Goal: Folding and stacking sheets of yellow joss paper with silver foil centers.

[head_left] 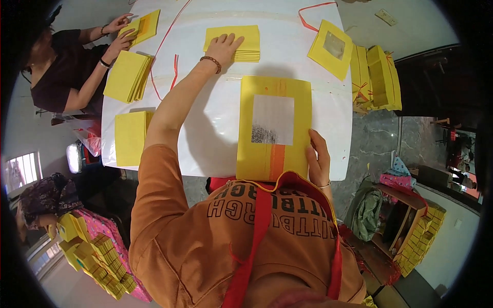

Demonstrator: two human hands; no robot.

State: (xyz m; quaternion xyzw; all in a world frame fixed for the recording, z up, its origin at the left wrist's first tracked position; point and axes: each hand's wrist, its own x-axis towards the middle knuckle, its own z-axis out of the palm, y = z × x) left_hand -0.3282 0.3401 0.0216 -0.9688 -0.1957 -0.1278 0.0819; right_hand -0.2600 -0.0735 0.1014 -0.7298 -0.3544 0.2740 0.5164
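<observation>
My left hand (pixel 224 47) reaches across to a stack of folded yellow paper (pixel 246 56) at the table's far middle. Its fingers are spread over the top, and several layered edges show on the near side. In front of my chest is a yellow paper bundle (pixel 248 118) with a pale square panel, dark speckles in that panel and an orange stripe. My right hand (pixel 319 159) grips its right edge near the lower corner; part of the fingers is hidden.
On the white table (pixel 215 138) lie yellow stacks (pixel 127 77) at the left, another panelled bundle (pixel 330 49) at the far right and red ties (pixel 175 72). A co-worker (pixel 67 72) at the left handles yellow paper. Tied yellow bundles (pixel 377 77) stand beyond the right edge.
</observation>
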